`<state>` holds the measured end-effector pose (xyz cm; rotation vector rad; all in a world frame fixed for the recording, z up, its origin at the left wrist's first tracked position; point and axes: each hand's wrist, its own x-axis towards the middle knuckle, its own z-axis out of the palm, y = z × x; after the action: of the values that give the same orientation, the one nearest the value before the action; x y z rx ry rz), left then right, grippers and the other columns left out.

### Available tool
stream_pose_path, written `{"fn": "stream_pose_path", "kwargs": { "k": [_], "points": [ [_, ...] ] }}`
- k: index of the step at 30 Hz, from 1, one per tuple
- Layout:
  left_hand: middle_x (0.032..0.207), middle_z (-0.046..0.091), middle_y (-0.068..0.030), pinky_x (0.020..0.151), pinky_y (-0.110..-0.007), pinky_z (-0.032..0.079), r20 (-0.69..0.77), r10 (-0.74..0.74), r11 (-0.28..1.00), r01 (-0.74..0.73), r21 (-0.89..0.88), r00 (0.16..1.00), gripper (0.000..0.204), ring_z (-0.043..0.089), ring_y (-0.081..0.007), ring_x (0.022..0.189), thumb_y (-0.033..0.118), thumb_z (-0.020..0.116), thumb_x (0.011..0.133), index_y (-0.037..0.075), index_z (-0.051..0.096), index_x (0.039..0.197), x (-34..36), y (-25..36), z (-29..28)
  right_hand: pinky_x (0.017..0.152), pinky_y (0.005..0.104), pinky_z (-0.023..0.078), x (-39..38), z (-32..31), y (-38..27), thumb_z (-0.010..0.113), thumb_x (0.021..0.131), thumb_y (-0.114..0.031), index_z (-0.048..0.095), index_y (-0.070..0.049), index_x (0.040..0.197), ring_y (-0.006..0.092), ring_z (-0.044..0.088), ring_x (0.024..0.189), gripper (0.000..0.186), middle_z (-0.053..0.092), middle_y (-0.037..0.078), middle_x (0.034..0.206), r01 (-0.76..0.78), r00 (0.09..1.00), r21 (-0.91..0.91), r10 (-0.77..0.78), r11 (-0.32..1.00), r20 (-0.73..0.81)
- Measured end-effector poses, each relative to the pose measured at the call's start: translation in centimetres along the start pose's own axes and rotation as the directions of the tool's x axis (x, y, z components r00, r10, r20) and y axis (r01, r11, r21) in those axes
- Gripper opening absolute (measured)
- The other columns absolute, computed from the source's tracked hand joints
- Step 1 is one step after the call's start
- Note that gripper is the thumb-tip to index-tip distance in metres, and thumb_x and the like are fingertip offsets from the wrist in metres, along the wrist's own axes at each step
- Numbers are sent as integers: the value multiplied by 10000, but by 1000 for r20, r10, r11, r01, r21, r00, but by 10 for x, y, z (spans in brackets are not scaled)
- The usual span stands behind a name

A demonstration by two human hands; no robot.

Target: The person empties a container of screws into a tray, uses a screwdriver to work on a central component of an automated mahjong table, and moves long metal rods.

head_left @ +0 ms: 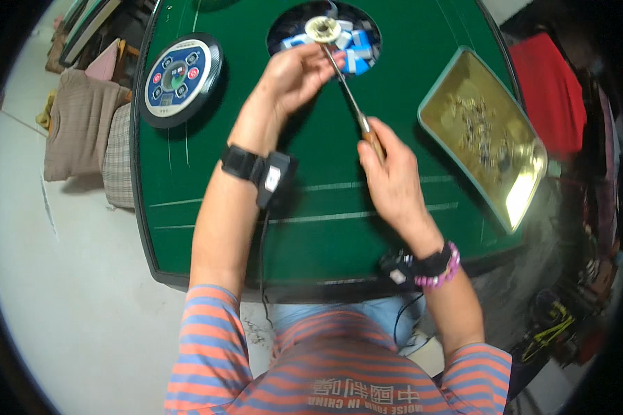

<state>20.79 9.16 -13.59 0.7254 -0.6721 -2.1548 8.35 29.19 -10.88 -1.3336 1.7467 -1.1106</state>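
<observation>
A: What is seen, from the largest down?

B: A green table (242,207) fills the middle. A round hole (294,24) is cut in it at twelve o'clock, and blue and white tiles (356,52) are seen inside. A round control panel (181,77) has been lifted out and laid on the felt at ten o'clock. A tray (464,90) of small metal parts is set at two o'clock.

A: And the hands?

B: A screwdriver (349,97) is gripped at its wooden handle by the right hand (394,183), fingers wrapped tight round it. Its shaft is steadied near the tip by the left hand (294,76), fingers curled and pinched on it. The tip is set on a pale round disc (323,29) over the hole.

A: How far along is the work?

B: The panel is already out and the hole laid open. The disc is judged to be mid-work; whether it is being loosened or tightened cannot be told. The panel is not yet refitted.

A: Room to move?

B: Bare felt is left from six to nine o'clock. The tray crowds the right elbow's side at three, and the table's near edge is met at six.
</observation>
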Motion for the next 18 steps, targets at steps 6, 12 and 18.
{"fn": "stream_pose_path", "kwargs": {
  "k": [6, 12, 18],
  "points": [
    [1437, 319, -364, 1125, -496, 395, 130, 4, 996, 7, -85, 991, 469, 395, -465, 1334, 101, 325, 1032, -168, 223, 1402, 1, -6, -8, 763, 497, 487, -1, 10, 0, 566, 894, -194, 591, -15, 1029, 442, 614, 866, 226, 643, 234, 869, -36, 996, -96, 28, 995, -82],
    [1463, 262, -370, 1155, -534, 332, 379, -42, 979, 113, -168, 925, 475, 325, -473, 1373, 129, 297, 1044, -144, 212, 1423, 10, -3, -36, 777, 503, 484, -3, 11, -2, 568, 897, -200, 582, -7, 1002, 432, 617, 873, 220, 636, 236, 877, -48, 997, -105, 41, 993, -68],
    [1310, 510, -300, 1076, -490, 427, 227, -63, 960, 122, -253, 972, 371, 516, -414, 1218, 104, 403, 995, -125, 447, 1285, 0, -10, -17, 773, 486, 486, -6, 11, 0, 558, 906, -172, 574, 8, 1005, 431, 609, 864, 206, 620, 232, 886, -30, 997, -64, 25, 998, -74]
  ]
}}
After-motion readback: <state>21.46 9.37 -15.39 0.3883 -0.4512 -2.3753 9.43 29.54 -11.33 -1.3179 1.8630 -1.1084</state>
